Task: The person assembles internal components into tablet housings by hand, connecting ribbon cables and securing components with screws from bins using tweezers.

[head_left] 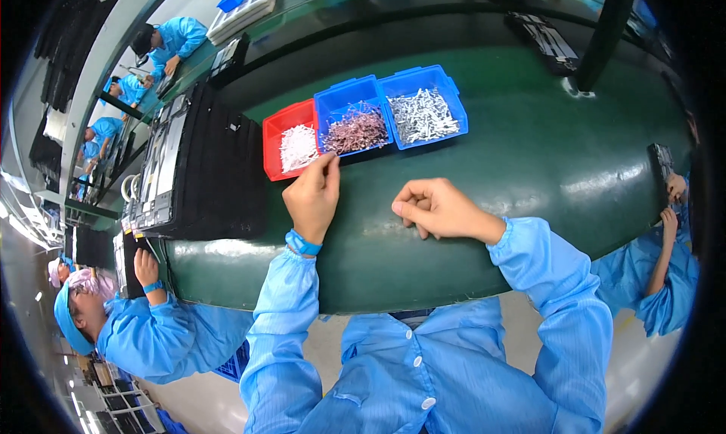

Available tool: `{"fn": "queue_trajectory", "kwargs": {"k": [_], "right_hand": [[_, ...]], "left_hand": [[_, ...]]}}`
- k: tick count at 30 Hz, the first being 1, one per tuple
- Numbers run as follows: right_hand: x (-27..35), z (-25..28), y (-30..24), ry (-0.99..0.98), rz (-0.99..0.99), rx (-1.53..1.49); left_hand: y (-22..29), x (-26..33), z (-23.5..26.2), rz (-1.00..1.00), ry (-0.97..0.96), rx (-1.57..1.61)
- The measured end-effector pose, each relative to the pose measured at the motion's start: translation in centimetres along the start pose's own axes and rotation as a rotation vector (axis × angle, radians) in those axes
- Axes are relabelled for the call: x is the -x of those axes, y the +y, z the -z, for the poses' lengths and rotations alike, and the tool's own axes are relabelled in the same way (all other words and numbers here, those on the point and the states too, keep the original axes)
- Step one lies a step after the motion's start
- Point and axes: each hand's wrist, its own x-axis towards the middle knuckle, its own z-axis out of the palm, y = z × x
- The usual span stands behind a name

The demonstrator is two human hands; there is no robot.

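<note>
My left hand (pixel 311 199) wears a blue wristband and is closed, thumb and forefinger pinched at the front edge of the bins; what is between the fingertips, if anything, is too small to make out. Over the bare table to its right, my right hand (pixel 439 209) is closed too, its fingers curled in and its thumb against the forefinger; whether it holds anything is hidden. Three bins stand side by side beyond my hands: a red bin (pixel 271 145) with small white pieces, a blue bin (pixel 344 88) with brownish-pink pieces, and another blue bin (pixel 452 86) with silvery-white pieces.
A stack of black trays with flat grey parts (pixel 162 162) stands left of the bins. On the green table (pixel 529 154), a metal post (pixel 605 41) rises at the far right, near another tray (pixel 541 41). Co-workers in blue sit at left (pixel 159 336) and right (pixel 665 275).
</note>
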Motion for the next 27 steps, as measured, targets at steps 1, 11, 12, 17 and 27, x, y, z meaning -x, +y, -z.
{"fn": "queue_trajectory", "kwargs": {"k": [1,11,12,17,27], "right_hand": [[-0.2,0.8,-0.2,0.001,-0.014,-0.063],[-1.8,17.3,0.7,1.150,0.338,-0.285],[-2.0,18.9,1.3,1.152,0.348,-0.258],[-1.8,25.4,3.7,1.391,0.343,-0.206],[-5.3,34.2,1.5,1.254,0.130,-0.487]], "left_hand": [[0.3,0.0,-0.2,0.180,0.013,0.146],[-0.9,0.3,-0.7,0.665,0.120,0.696],[-1.0,0.4,-0.2,0.664,0.118,0.703],[-0.6,0.8,0.7,0.669,0.130,0.782],[2.5,3.5,-0.4,0.742,-0.274,0.934]]}}
